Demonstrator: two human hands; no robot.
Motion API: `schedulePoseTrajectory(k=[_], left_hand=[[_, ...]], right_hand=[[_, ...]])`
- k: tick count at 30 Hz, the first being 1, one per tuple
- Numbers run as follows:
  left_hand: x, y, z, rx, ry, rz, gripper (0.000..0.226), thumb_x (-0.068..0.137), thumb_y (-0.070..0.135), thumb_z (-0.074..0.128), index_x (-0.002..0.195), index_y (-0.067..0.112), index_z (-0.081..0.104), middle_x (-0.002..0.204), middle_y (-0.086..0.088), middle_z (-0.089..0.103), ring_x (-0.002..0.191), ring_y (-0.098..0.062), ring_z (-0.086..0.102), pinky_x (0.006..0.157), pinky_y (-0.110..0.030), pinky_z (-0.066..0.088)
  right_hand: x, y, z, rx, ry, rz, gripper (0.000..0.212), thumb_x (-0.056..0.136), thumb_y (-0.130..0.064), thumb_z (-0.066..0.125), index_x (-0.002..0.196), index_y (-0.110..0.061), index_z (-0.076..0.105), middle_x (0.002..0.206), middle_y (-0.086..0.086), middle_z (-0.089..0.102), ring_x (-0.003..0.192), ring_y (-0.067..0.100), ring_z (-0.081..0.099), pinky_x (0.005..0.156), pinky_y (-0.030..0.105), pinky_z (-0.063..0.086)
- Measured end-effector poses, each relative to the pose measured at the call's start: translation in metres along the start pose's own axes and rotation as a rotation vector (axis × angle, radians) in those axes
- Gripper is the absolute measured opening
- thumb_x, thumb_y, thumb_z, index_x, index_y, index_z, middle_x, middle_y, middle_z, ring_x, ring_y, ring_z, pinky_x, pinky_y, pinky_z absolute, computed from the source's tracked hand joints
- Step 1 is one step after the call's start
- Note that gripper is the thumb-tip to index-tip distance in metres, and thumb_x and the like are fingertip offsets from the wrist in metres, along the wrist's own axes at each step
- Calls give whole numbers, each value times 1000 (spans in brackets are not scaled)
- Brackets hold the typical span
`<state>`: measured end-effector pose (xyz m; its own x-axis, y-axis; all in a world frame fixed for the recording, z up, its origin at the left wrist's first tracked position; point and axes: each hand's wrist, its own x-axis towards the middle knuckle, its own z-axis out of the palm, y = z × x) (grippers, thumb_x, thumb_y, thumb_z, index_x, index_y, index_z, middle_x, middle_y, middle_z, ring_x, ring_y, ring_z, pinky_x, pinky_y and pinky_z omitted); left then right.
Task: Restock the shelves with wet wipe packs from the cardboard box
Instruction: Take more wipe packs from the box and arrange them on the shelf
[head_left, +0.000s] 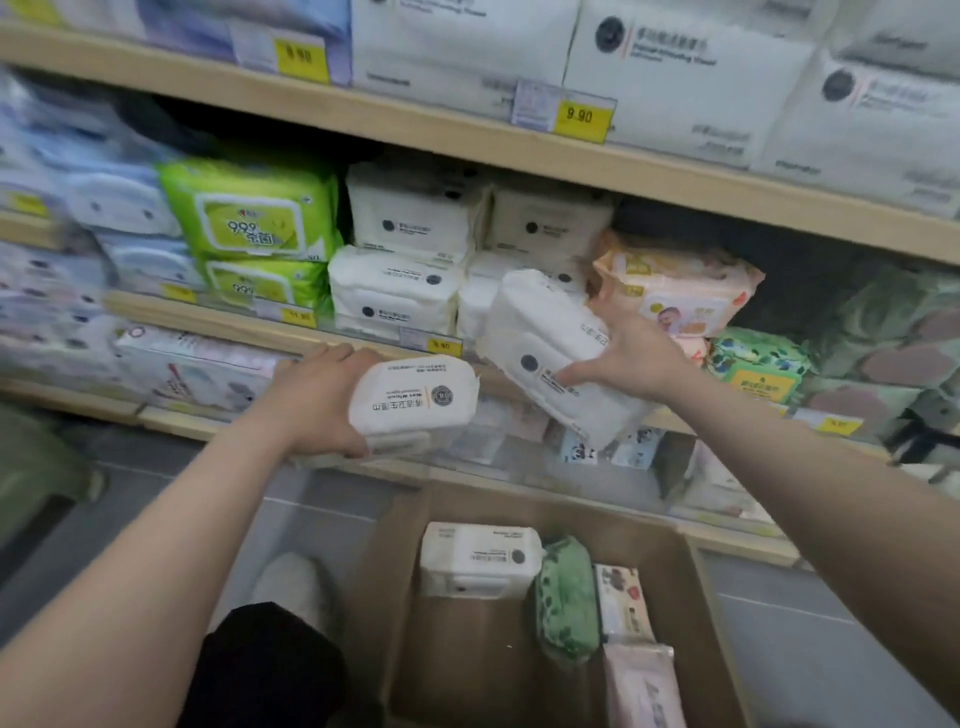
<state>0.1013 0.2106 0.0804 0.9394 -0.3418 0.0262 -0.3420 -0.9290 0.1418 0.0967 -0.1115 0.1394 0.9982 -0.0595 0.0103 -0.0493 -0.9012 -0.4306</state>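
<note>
My left hand (317, 400) grips a white wet wipe pack (415, 397) with a round dark logo, held in front of the lower shelf edge. My right hand (631, 358) holds a second, larger white pack (545, 338), tilted, its far end against the white packs stacked on the middle shelf (405, 291). The cardboard box (696, 582) stands open on the floor below. Inside it lie a white pack (478, 558), a green pack (566, 597), a patterned pack (626, 603) and a pink pack (644, 686).
Green packs (254, 218) and pale blue packs (119, 202) fill the shelf to the left, an orange baby-wipe pack (675, 286) sits to the right. Big white packs (685, 78) line the top shelf above yellow price tags (581, 118). My knee and white shoe (296, 582) are beside the box.
</note>
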Motion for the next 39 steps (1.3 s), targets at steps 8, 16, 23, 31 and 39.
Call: schedulePoseTrajectory(k=[8, 16, 23, 31, 39], left_hand=[[30, -33, 15, -70, 88, -149, 96, 50, 44, 80, 133, 31, 35, 123, 3, 46, 117, -23, 38, 89, -40, 33], [40, -28, 22, -126, 26, -158, 92, 52, 42, 79, 132, 31, 34, 121, 5, 45, 115, -22, 37, 83, -38, 31], [39, -28, 30, -75, -9, -167, 92, 53, 44, 77, 133, 36, 31, 122, 9, 42, 116, -18, 37, 91, -41, 32], [56, -23, 37, -111, -9, -160, 91, 53, 42, 77, 132, 36, 33, 120, 8, 44, 113, -18, 38, 79, -35, 28], [55, -22, 38, -133, -20, -176, 92, 51, 41, 79, 131, 35, 35, 121, 9, 44, 113, -17, 37, 80, -35, 27]], right_hand=[[118, -73, -15, -418, 103, -213, 95, 64, -56, 75, 144, -31, 30, 134, 9, 50, 121, 32, 50, 94, 42, 44], [156, -57, 26, -677, 226, -297, 90, 83, -35, 65, 151, -30, 6, 149, 14, 28, 131, 41, 33, 105, 61, 27], [172, -43, 61, -786, 460, -299, 98, 78, -27, 71, 146, -41, 3, 140, 16, 39, 121, 44, 41, 99, 73, 23], [208, -29, 67, -780, 450, -238, 92, 85, -17, 63, 147, -41, 1, 149, 14, 25, 134, 44, 26, 102, 74, 14], [215, -42, 64, -692, 365, -193, 86, 88, -23, 58, 149, -41, 0, 156, 13, 13, 139, 45, 12, 103, 74, 4]])
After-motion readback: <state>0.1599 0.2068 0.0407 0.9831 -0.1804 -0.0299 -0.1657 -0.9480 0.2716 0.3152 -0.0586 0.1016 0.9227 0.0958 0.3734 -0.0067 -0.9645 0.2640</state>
